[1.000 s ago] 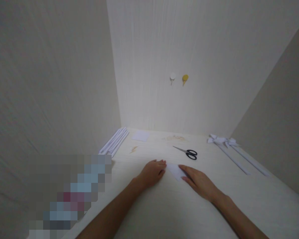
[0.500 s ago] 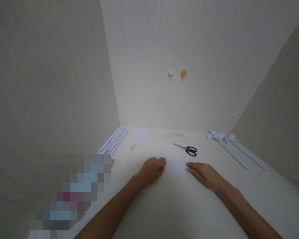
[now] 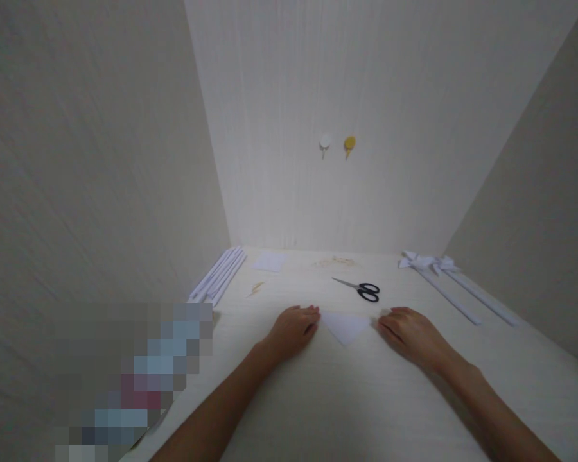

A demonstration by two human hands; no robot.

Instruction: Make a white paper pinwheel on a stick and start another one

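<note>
A white sheet of paper folded into a triangle (image 3: 345, 328) lies on the table with its point towards me. The fingertips of my left hand (image 3: 295, 328) press its left corner down, fingers close together and bent. Just beyond the right corner rests my right hand (image 3: 411, 335), apart from the paper, its fingers curled in with nothing visible in them. A pair of black-handled scissors (image 3: 361, 289) lies behind the triangle, blades pointing left.
Several rolled white paper sticks (image 3: 221, 274) lie at the back left, beside a flat white paper square (image 3: 270, 260). Rubber bands (image 3: 256, 289) lie nearer, with more bands (image 3: 337, 262) at the back. Two sticks with paper bows (image 3: 419, 261) lie at the right. Walls enclose the table.
My right hand has moved off the triangle's right corner, to the right, and its fingers have curled in. My left hand stays on the left corner.
</note>
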